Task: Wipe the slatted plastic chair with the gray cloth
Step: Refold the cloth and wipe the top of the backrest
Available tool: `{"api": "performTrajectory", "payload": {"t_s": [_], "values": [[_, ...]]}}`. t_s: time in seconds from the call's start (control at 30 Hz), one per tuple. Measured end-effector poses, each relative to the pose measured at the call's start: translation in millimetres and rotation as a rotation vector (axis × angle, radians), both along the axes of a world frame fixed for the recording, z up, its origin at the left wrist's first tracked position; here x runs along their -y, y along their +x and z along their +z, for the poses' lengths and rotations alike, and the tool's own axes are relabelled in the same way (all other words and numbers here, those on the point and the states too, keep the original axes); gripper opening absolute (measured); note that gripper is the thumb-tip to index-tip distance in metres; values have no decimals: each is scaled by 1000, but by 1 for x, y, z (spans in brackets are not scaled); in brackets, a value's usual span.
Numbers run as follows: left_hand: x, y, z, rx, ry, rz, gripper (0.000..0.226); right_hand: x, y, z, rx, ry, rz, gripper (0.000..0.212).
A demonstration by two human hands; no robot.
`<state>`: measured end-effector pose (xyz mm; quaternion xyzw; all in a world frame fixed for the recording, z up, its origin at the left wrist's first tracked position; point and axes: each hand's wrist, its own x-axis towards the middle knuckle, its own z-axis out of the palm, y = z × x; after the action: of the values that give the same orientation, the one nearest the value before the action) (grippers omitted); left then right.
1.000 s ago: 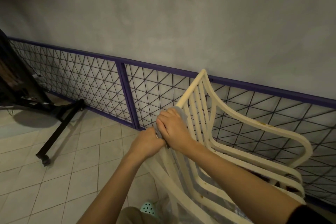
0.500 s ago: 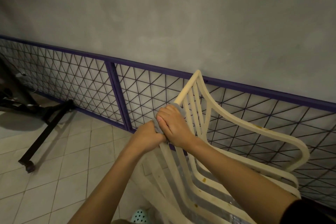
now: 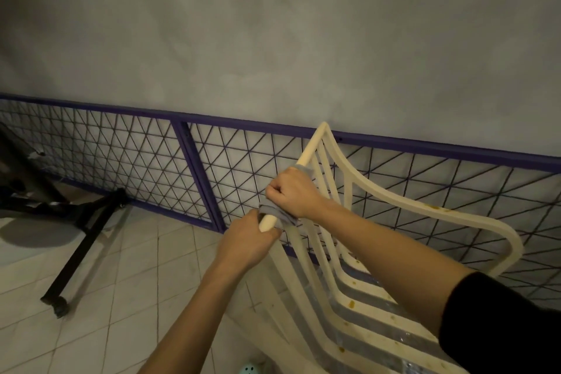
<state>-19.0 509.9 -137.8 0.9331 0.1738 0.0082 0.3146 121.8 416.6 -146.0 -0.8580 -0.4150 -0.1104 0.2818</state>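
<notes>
The cream slatted plastic chair stands at the right, its back's top rail running diagonally toward the middle of the view. The gray cloth is wrapped around that rail, and my right hand grips it there with curled fingers. Just below, my left hand holds the bare rail, with a short cream stretch showing between the two hands. Brown stains dot the seat slats and the armrest. Most of the cloth is hidden under my right hand.
A purple-framed wire mesh panel runs along the gray wall behind the chair. A black wheeled stand sits on the tiled floor at the left. A pale green perforated object shows at the bottom edge.
My right hand with the cloth has slid up along the top rail, away from my left hand, and bare rail now shows between them. The view has shifted slightly.
</notes>
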Motion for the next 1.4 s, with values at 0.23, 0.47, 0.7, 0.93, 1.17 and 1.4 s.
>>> {"api": "performTrajectory", "payload": {"t_s": [0.23, 0.47, 0.7, 0.93, 1.17, 1.4], "values": [[13, 8, 22, 1, 150, -44, 16, 4, -46, -17, -9, 218, 23, 34], [10, 22, 20, -20, 68, -48, 37, 14, -30, -21, 110, 86, 107, 34], [11, 62, 18, -3, 44, -60, 43, 13, 4, -15, 76, 113, 102, 28], [6, 71, -6, 186, 46, -99, 42, 4, 34, -19, 56, 150, 106, 36], [3, 72, -14, 213, 112, -81, 65, 3, 53, -8, -105, 227, 23, 50], [7, 67, -5, 190, 94, -15, 68, 3, 36, -2, -188, 354, -35, 52]]}}
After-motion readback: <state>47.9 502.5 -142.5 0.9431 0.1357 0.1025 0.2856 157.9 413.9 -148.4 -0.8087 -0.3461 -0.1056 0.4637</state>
